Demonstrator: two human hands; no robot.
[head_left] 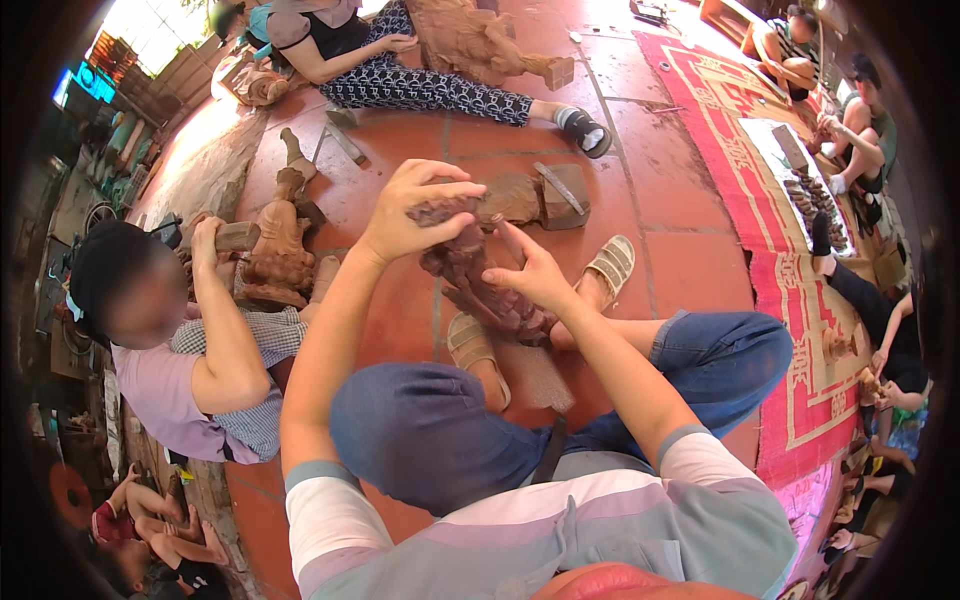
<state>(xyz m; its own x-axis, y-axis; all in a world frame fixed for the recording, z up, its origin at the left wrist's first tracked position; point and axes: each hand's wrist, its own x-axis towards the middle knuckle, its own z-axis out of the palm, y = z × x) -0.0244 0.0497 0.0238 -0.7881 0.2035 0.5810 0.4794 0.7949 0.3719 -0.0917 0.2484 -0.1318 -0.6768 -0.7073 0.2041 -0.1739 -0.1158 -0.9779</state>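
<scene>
Both hands' fingers hold a reddish-brown carving.

Between our left hand and right hand lies a wood carving; beyond it, on the tiled floor, a carved block. Left, we have a statue near a co-worker; right, a mat.

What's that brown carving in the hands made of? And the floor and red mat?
The carving looks like wood, faintly shiny: reddish brown and deeply cut, but resin is possible. The floor seems smooth clay tiles: orange, with visible joints. The mat may be dull woven straw or plastic: its blocky tan pattern hints at weaving.
</scene>
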